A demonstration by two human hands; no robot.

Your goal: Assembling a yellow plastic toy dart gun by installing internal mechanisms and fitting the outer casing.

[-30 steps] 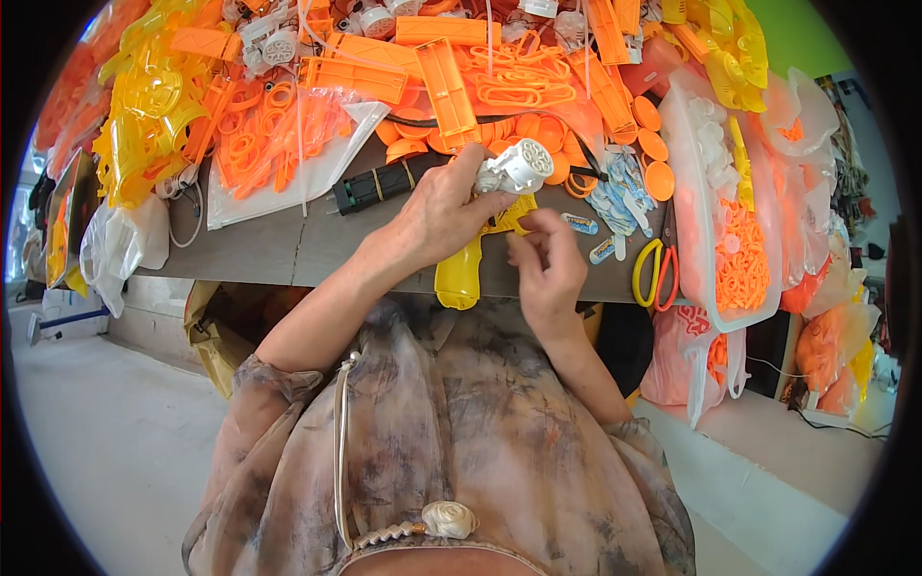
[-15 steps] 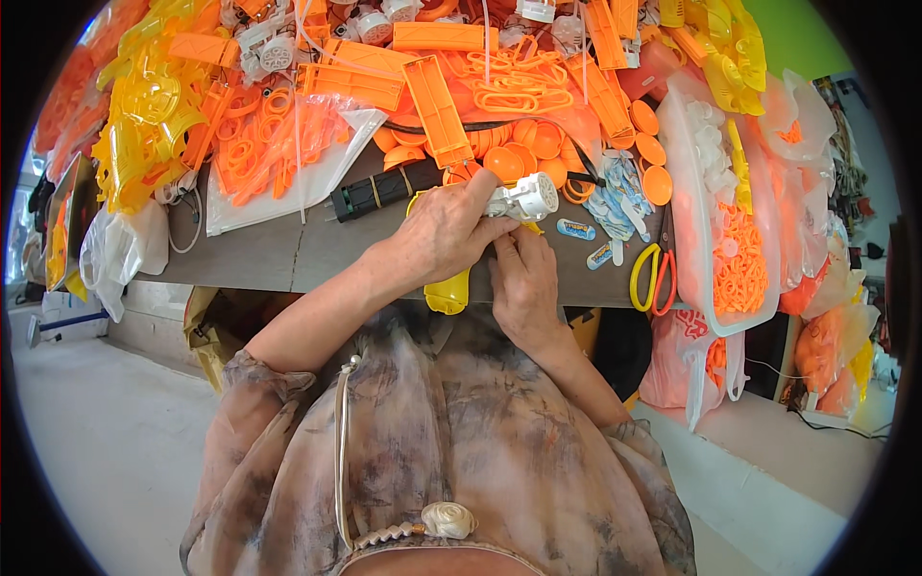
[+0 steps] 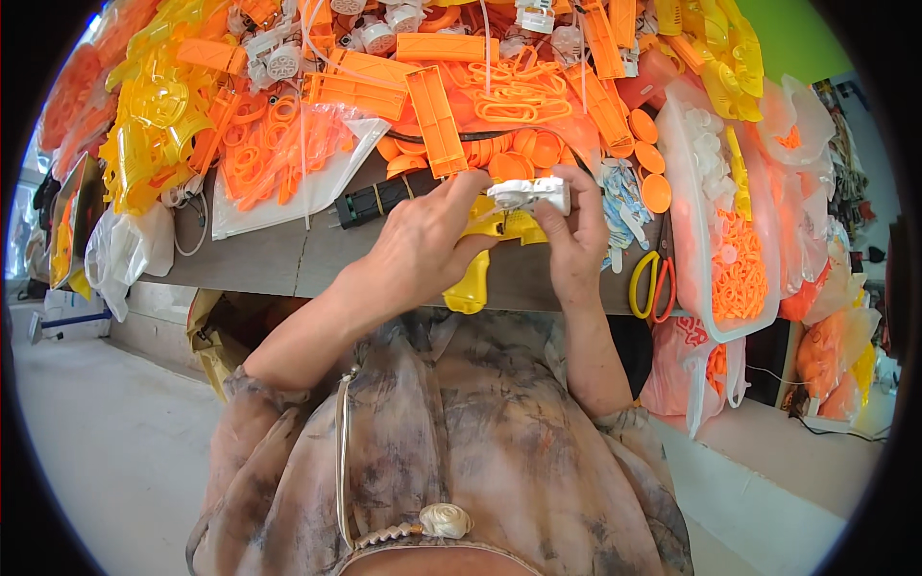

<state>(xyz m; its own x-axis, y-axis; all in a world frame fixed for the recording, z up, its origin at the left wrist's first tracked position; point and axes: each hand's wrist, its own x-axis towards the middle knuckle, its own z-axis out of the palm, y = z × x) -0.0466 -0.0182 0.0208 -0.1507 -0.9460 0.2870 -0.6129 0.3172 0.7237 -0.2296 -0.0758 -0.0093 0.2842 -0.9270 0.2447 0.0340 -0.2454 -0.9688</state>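
Note:
A white plastic mechanism (image 3: 530, 195) with a rounded end is held over the table's front edge. My right hand (image 3: 579, 235) pinches its right end between thumb and fingers. My left hand (image 3: 423, 230) is closed at its left end, with the fingertips partly hidden. Under the mechanism, beside my left thumb, is a yellow plastic shell (image 3: 468, 291); part of it passes behind the hands. An orange rectangular plastic case (image 3: 435, 120) lies just beyond my left fingers.
Orange discs (image 3: 535, 146), orange loops (image 3: 523, 86) and yellow shells (image 3: 158, 120) crowd the table's far side. Scissors (image 3: 655, 285) lie right of my hands, beside a clear bin (image 3: 706, 259) of small orange parts. A black tool (image 3: 370, 202) lies left.
My right hand has risen and moved right, and now grips the white mechanism's right end. The mechanism has turned to lie more level. More of the yellow shell shows below.

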